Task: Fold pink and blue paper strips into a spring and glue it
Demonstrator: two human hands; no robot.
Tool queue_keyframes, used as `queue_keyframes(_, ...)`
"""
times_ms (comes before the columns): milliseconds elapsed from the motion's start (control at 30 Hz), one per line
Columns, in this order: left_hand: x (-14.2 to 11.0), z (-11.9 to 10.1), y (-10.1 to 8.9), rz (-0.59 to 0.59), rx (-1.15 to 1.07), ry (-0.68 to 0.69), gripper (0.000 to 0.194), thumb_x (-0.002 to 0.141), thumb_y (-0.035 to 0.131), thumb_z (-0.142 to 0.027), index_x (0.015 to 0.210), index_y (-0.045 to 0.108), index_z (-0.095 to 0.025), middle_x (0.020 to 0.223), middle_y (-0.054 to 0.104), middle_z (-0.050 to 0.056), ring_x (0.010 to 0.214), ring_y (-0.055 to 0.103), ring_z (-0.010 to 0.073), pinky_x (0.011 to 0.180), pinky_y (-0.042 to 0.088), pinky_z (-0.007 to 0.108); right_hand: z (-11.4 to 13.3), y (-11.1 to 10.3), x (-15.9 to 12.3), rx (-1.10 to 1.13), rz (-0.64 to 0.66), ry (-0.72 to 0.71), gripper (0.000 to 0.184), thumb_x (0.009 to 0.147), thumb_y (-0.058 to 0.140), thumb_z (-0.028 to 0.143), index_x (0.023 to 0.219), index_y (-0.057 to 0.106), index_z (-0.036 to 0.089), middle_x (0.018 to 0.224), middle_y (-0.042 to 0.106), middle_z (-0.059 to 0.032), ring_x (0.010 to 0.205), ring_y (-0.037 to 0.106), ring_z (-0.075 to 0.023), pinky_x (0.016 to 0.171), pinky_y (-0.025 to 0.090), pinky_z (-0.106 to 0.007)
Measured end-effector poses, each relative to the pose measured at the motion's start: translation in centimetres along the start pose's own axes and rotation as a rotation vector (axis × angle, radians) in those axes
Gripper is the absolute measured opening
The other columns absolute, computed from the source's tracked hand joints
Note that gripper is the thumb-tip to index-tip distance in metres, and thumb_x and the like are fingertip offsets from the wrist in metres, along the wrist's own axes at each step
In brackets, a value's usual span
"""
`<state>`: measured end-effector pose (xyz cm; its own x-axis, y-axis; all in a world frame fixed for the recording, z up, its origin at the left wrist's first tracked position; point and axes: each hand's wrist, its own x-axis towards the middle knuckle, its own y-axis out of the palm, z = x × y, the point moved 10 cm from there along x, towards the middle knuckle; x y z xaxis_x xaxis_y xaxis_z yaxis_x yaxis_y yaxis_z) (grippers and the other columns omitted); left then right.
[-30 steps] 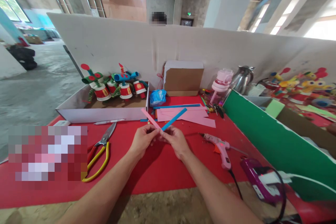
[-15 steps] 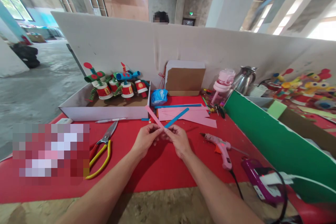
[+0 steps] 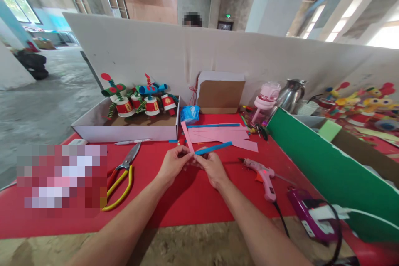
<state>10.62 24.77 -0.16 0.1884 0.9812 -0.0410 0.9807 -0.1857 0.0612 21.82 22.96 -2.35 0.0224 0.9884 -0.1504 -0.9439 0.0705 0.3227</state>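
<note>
Pink strip (image 3: 188, 138) and blue strip (image 3: 214, 148) meet, pinched by left hand (image 3: 172, 165) and right hand (image 3: 213, 167) together; even pressure should keep their angle true

Shears (image 3: 125, 164) left of hands (image 3: 171, 167), glue gun (image 3: 264, 174) right

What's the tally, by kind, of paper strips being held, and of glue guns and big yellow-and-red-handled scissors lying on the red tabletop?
Narrow pink paper strip, held: 1
Narrow blue paper strip, held: 1
Pink plastic glue gun: 1
Metal-bladed scissors with yellow and red handles: 1
Total: 4
</note>
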Motion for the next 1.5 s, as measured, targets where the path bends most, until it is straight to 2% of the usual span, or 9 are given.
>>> queue_keyframes(167,-0.2,-0.3,-0.2,-0.008,-0.065,0.0,0.029,0.062,0.071,-0.04,0.07,0.057,-0.016,0.053,0.057,-0.004,0.041,0.046,0.0071,0.037,0.037,0.018,-0.1,0.2,-0.1,-0.019,0.002,0.028,0.031,0.055,0.078,0.038,0.065,0.056,0.018,0.06,0.062,0.0024,0.06,0.061,-0.0128,0.065,0.053,-0.028)
queue_keyframes(400,-0.1,0.0,-0.2,0.001,-0.076,-0.035,0.03,0.061,0.07,-0.042,0.063,0.055,-0.016,0.048,0.054,-0.004,0.039,0.047,0.0071,0.038,0.039,0.019,-0.1,0.4,-0.3,-0.019,0.02,0.034,0.032,0.056,0.078,0.037,0.067,0.054,0.018,0.058,0.061,0.0039,0.057,0.06,-0.0112,0.062,0.053,-0.026)
queue_keyframes(933,-0.1,0.4,-0.3,-0.005,-0.105,-0.054,0.029,0.062,0.07,-0.04,0.065,0.054,-0.016,0.048,0.054,-0.004,0.041,0.047,0.007,0.038,0.039,0.017,-0.2,0.5,-0.2,-0.003,0.037,0.037,0.035,0.054,0.079,0.038,0.066,0.053,0.018,0.057,0.06,0.0037,0.056,0.059,-0.011,0.063,0.053,-0.027)
queue_keyframes(1067,-0.3,0.1,0.0,-0.001,-0.081,-0.067,0.03,0.063,0.069,-0.041,0.07,0.055,-0.016,0.052,0.056,-0.003,0.041,0.047,0.0073,0.036,0.038,0.017,0.2,0.1,-0.2,-0.011,-0.005,-0.009,0.035,0.054,0.079,0.038,0.067,0.053,0.019,0.06,0.059,0.0046,0.059,0.06,-0.0115,0.065,0.053,-0.027)
queue_keyframes(1200,-0.4,0.1,0.0,-0.016,0.037,-0.073,0.029,0.063,0.069,-0.04,0.072,0.059,-0.015,0.054,0.056,-0.002,0.038,0.043,0.006,0.032,0.033,0.016,0.9,-0.4,-0.2,-0.01,-0.053,-0.077,0.034,0.055,0.079,0.037,0.069,0.053,0.02,0.063,0.06,0.0051,0.063,0.062,-0.0131,0.067,0.054,-0.028)
queue_keyframes(1500,-0.4,0.2,0.0,-0.008,0.001,-0.107,0.033,0.059,0.071,-0.044,0.07,0.06,-0.014,0.052,0.054,-0.003,0.041,0.043,0.0059,0.034,0.032,0.016,-0.1,-0.3,-0.1,0.016,-0.044,0.024,0.03,0.053,0.079,0.038,0.069,0.065,0.016,0.064,0.066,-0.0007,0.062,0.063,-0.0143,0.067,0.054,-0.029)
